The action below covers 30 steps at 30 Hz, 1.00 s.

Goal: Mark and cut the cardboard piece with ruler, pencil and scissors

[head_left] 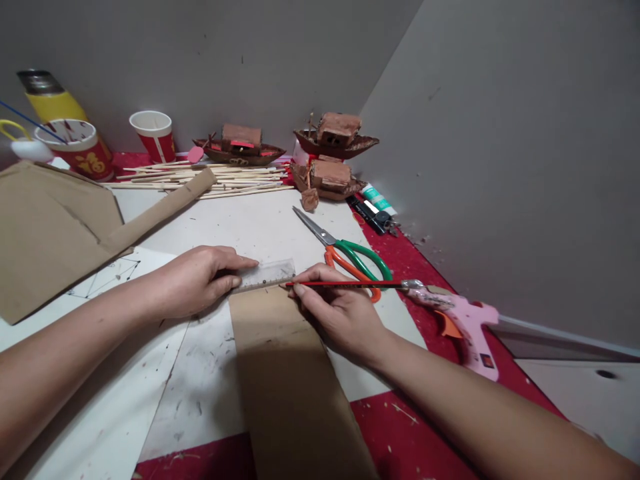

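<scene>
A clear ruler lies across the far end of a brown cardboard strip. With thumb and index finger on its left part, my left hand holds the ruler down. Pinched in my right hand is a red and black pencil. The pencil's tip is at the ruler's near edge, close to its right end. Just beyond my right hand lie scissors with green and orange handles, blades apart. My right palm and fingers hide part of the cardboard's right edge.
A pink glue gun lies at the right. Larger cardboard pieces rest at the left over a drawing. Along the back are wooden sticks, model boats, paper cups and a yellow bottle. Grey walls bound the table.
</scene>
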Tool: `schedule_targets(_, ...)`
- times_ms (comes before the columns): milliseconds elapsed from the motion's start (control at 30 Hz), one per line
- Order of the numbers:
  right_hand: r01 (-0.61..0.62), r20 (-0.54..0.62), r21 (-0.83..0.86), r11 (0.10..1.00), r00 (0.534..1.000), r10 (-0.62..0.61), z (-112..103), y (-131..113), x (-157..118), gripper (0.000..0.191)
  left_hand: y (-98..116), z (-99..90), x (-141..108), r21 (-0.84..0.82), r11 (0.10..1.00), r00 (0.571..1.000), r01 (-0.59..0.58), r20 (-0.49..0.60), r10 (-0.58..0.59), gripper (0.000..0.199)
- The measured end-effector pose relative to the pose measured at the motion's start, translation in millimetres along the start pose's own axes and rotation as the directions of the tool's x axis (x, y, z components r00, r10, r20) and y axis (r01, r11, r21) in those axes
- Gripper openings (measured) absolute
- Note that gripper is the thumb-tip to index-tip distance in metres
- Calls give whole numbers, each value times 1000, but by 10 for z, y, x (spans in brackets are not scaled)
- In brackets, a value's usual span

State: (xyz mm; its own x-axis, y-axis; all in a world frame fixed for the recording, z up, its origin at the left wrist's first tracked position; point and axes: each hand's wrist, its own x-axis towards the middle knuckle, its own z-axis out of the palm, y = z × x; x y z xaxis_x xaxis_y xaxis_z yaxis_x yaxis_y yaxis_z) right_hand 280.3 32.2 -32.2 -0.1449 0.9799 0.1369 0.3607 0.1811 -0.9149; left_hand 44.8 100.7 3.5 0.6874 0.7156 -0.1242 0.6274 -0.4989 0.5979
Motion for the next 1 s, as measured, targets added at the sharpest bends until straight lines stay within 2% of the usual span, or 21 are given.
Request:
schedule_targets(467, 102, 17, -119, 988, 995, -101, -3, 43, 6, 12, -10, 1, 14, -17, 1000, 1000, -13, 3, 13, 44)
schedule_targets(700, 65, 21, -80, 995, 998, -64, -4, 58, 1, 10, -25, 3, 18, -18, 1000, 1000, -15, 13, 15, 44)
schedule_targets(1000, 89, 30, -90, 992, 996, -87, -16, 53, 13, 11, -16, 0, 25, -21, 1000, 1000, -5, 9, 6, 45)
